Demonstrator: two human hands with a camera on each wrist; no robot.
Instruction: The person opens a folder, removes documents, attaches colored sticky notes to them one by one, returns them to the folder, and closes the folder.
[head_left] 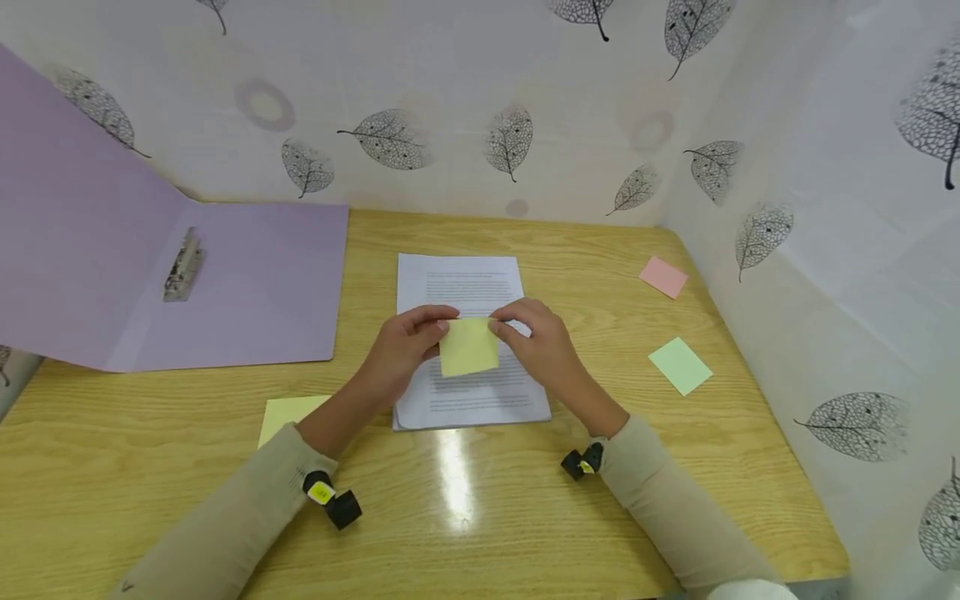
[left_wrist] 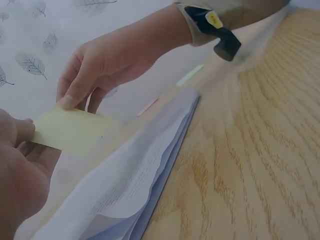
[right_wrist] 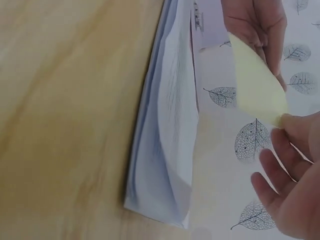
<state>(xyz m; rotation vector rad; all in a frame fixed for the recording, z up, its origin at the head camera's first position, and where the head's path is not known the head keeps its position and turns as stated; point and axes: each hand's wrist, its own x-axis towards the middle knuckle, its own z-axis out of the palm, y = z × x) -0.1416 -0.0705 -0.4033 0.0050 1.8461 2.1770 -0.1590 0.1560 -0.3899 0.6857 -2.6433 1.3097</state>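
Sleeves (head_left: 232,508): beige, covering both forearms down to the wrists.
Wrist cameras (head_left: 342,508): small black units with yellow marks, one at each cuff.
Desk (head_left: 510,517): wood-grained, with a bright reflection on its near part.
Yellow paper (head_left: 281,415): lying on the desk at the left, partly hidden by the forearm above it.
Left hand (head_left: 397,350): grip pinching the upper left corner of a yellow sticky note (head_left: 470,347), thumb on the near face.
Right hand (head_left: 543,346): grip pinching the note's upper right corner between thumb and index finger; the other fingers are loosely bent, apart from the note.
Yellow sticky note: held between the two hands, raised above the printed pages, its lower edge free.
Printed pages (head_left: 480,404): a white stack on the middle of the desk, text side up, edges slightly fanned and wavy.
Green sticky note (head_left: 681,366): flat on the desk, right of the stack.
Lever arch file (head_left: 277,287): purple, lying open at the left, metal clip (head_left: 182,267) near the fold, cover raised.
Pink sticky note (head_left: 663,277): beyond the green one, near the desk's right edge.
Wall covering (head_left: 450,67): pale, printed with dark skeleton leaves.
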